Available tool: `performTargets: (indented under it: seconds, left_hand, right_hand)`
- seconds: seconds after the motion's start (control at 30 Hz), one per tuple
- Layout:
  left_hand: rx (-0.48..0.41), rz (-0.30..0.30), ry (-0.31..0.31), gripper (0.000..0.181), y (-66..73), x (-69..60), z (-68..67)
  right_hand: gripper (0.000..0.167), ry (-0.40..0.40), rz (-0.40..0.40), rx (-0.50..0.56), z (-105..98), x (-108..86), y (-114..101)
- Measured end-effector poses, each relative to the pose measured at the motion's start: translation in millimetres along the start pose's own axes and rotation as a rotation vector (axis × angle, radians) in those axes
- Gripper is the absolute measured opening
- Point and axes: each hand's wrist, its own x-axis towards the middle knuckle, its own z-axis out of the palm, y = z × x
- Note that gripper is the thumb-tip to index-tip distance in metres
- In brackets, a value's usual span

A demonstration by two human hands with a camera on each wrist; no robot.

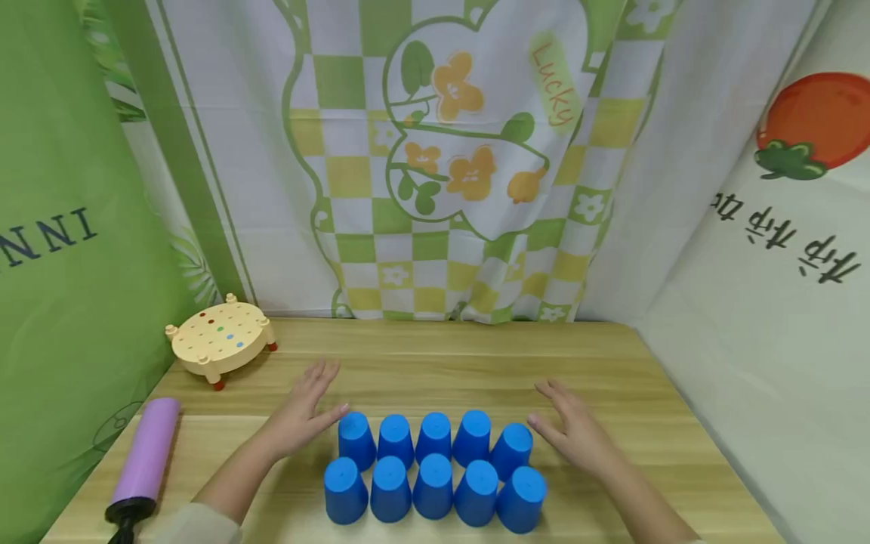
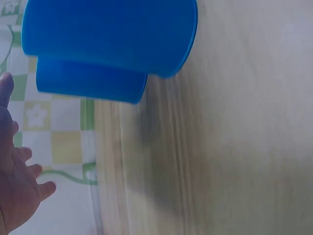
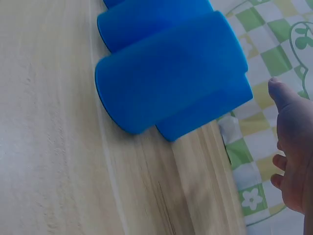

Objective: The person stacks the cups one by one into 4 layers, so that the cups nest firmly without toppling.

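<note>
Several blue cups stand upside down on the wooden table in two rows, a back row (image 1: 435, 437) and a front row (image 1: 433, 487). Left of the back row is my left hand (image 1: 306, 414), fingers spread and holding nothing; its thumb lies close to the leftmost back cup (image 1: 356, 440). My right hand (image 1: 572, 431) hovers at the opposite end, fingers extended and holding nothing, near the rightmost back cup (image 1: 512, 451). Blue cups fill the upper part of both wrist views, with the left hand (image 2: 19, 181) and right hand (image 3: 293, 147) at the outer edges.
On the table's left side a purple pump with a black end (image 1: 146, 453) lies lengthwise. Behind it sits a round yellow pegged board with short legs (image 1: 220, 336). A patterned curtain (image 1: 448, 287) borders the table's back, with cloth walls on both sides.
</note>
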Motion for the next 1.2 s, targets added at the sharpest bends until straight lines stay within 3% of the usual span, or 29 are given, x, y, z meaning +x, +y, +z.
performTargets:
  seconds: [0.27, 0.4, 0.57, 0.93, 1.1, 1.2]
  left_hand:
    - [-0.272, 0.048, -0.118, 0.063, 13.3, -3.3, 10.3]
    - [-0.297, 0.060, -0.170, 0.063, 12.3, -2.2, 13.3]
    - [-0.303, 0.057, -0.186, 0.061, 8.8, -3.2, 14.6]
    - [-0.304, -0.007, -0.158, 0.060, 9.4, 0.1, 10.1]
    - [-0.291, -0.022, -0.119, 0.060, 10.5, 9.1, 1.9]
    - [-0.288, -0.016, -0.093, 0.060, 12.9, 17.3, -3.2]
  right_hand:
    - [0.053, -0.157, 0.034, 0.258, 2.7, -8.2, -7.7]
    - [0.051, -0.235, 0.042, 0.319, 6.0, -8.8, -6.9]
    - [0.054, -0.287, 0.041, 0.336, 7.5, -5.9, -5.5]
    - [0.055, -0.276, 0.045, 0.311, 3.9, 1.7, -5.6]
    - [0.054, -0.221, 0.073, 0.280, -1.1, 9.4, -6.1]
    - [0.053, -0.190, 0.048, 0.280, -5.2, 18.5, -8.3]
